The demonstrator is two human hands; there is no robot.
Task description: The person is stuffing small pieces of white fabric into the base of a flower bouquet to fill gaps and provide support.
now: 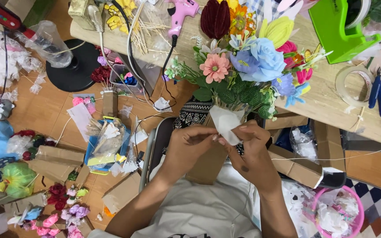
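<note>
Wooden table, cluttered floor, pink bucket.

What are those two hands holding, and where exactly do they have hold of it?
Both hold a bouquet of artificial flowers at its stems: the right hand grips the white wrapping around them, and the left hand pinches that wrapping's edge.

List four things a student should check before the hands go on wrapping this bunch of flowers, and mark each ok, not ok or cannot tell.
1. Both hands on the wrap: left hand and right hand pinch the white paper. Ok.
2. Paper sits at the stems, under the bouquet: ok.
3. Paper fastened in place: cannot tell, fingers cover the join.
4. Tape within reach: a tape roll lies on the table. Ok.
5. Glue gun clear of the flowers: ok, it lies apart.
</note>
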